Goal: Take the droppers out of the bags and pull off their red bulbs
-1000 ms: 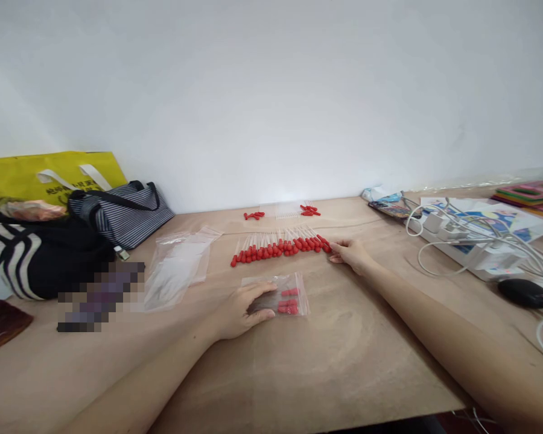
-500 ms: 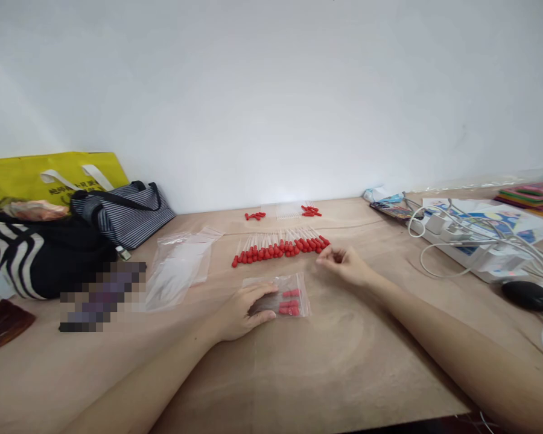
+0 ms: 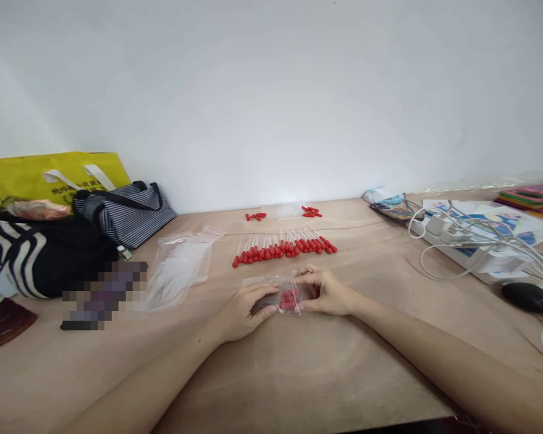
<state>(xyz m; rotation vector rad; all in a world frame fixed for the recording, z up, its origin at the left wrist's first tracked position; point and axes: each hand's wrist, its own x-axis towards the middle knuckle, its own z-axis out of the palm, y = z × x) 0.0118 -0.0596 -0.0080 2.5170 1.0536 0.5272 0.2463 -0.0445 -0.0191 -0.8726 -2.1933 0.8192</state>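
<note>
Since half a second ago, the right hand [image 3: 326, 292] has moved from near the right end of the row of red-ended sticks [image 3: 285, 248] to the small clear bag [image 3: 288, 282]; the red ends [image 3: 288, 298] inside that bag now sit closer together; at the far left, the striped bag [image 3: 131, 214] has stayed put; next come the flat clear bags [image 3: 181, 265], lying just as before; the left hand [image 3: 244, 313] still rests on the small bag's left part, thumb and fingers spread apart; the small bag lies on the table [image 3: 298, 374] between both hands, in front of the row; the right thumb and fingers grip its right end; farther right lies the black mouse [image 3: 527, 297].
</note>
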